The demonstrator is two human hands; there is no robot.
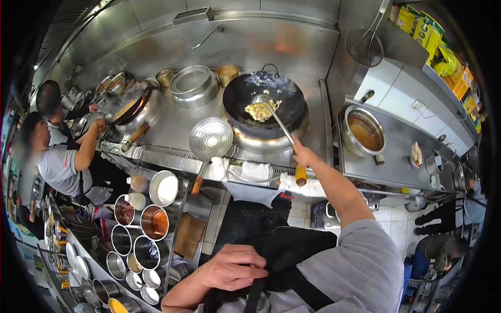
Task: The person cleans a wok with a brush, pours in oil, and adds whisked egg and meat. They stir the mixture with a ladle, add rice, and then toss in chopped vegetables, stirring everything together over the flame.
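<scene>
My right hand (303, 156) grips the long handle of a metal ladle (276, 119). The ladle's bowl rests in a black wok (263, 104) against a small heap of yellowish fried food (260, 110). The wooden end of the handle (300, 176) sticks out below my fist. My left hand (234, 267) lies flat against my black apron (282, 250) at my waist, fingers loosely curled, holding nothing.
A perforated skimmer (211, 138) lies left of the wok, with a steel bowl (194, 86) behind it. A pot of brown liquid (364, 131) stands to the right. Seasoning tins (146, 221) fill a rack at lower left. Another cook (65, 156) works a second wok (128, 107).
</scene>
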